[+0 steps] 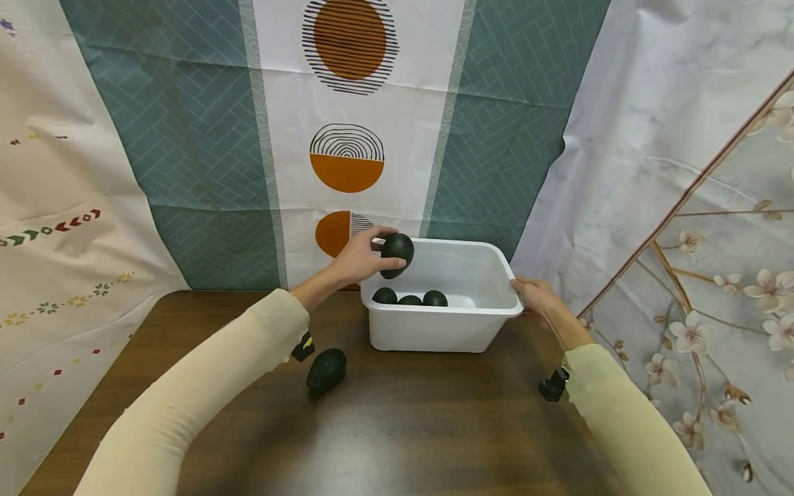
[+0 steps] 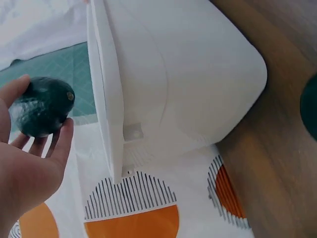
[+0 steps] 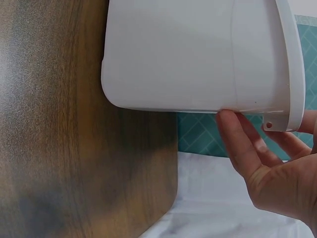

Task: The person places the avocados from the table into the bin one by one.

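My left hand (image 1: 367,256) holds a dark green avocado (image 1: 399,252) over the left end of a white plastic bin (image 1: 434,332). In the left wrist view, thumb and fingers curl round this avocado (image 2: 45,106), beyond the bin's rim. Inside the bin, near its front left, lie several dark avocados (image 1: 435,298). My right hand (image 1: 537,297) grips the bin's right end at the rim; in the right wrist view its fingertips (image 3: 228,116) touch the outer wall below the lip. Another avocado (image 1: 327,370) lies on the table, in front and left of the bin.
The bin stands on a brown wooden table (image 1: 397,427) near its back edge. A patterned cloth (image 1: 205,138) hangs right behind it. A pale flowered cloth (image 1: 701,310) hangs at the right, a cream one (image 1: 68,275) at the left.
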Available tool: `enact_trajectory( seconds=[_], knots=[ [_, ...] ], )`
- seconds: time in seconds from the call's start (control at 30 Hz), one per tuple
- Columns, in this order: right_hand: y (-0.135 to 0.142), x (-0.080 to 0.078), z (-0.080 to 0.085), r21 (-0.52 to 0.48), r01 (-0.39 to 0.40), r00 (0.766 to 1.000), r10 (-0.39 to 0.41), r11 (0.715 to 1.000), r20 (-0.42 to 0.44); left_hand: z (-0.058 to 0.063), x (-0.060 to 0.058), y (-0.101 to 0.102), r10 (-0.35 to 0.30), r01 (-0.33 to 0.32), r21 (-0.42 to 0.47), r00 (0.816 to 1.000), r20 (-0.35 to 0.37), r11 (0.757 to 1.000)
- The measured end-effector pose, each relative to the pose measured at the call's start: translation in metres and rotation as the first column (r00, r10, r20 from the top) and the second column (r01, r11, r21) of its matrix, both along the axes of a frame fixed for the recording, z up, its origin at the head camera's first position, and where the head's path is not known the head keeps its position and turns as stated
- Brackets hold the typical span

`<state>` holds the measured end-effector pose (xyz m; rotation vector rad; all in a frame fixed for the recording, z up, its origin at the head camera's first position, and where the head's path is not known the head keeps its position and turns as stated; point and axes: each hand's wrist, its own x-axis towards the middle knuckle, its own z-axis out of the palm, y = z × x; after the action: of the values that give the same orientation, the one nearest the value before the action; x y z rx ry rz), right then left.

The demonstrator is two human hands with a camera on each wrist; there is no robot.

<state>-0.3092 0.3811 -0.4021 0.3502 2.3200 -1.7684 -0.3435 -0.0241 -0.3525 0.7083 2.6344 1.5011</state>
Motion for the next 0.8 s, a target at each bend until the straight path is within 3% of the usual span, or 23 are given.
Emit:
enact_trajectory(
  seconds=[0.17, 0.43, 0.6, 0.8],
  knots=[
    [-0.001, 0.001, 0.0, 0.018, -0.003, 1.0, 0.003, 1.0, -0.007, -0.002, 0.001, 0.0, 0.0, -0.016, 0.163, 0.995, 0.099, 0.987],
    [-0.002, 0.002, 0.0, 0.051, -0.01, 1.0, 0.011, 0.999, -0.021, -0.009, -0.007, 0.0, -0.035, -0.043, 0.349, 0.976, 0.216, 0.936],
    [-0.002, 0.003, -0.001, 0.064, -0.023, 0.999, 0.025, 0.998, -0.029, -0.009, -0.008, 0.0, -0.075, -0.063, 0.437, 0.953, 0.292, 0.897],
    [-0.002, 0.002, -0.002, 0.043, -0.025, 0.999, 0.027, 0.999, -0.041, -0.008, -0.01, 0.0, -0.102, -0.064, 0.467, 0.941, 0.321, 0.882]
  ],
)
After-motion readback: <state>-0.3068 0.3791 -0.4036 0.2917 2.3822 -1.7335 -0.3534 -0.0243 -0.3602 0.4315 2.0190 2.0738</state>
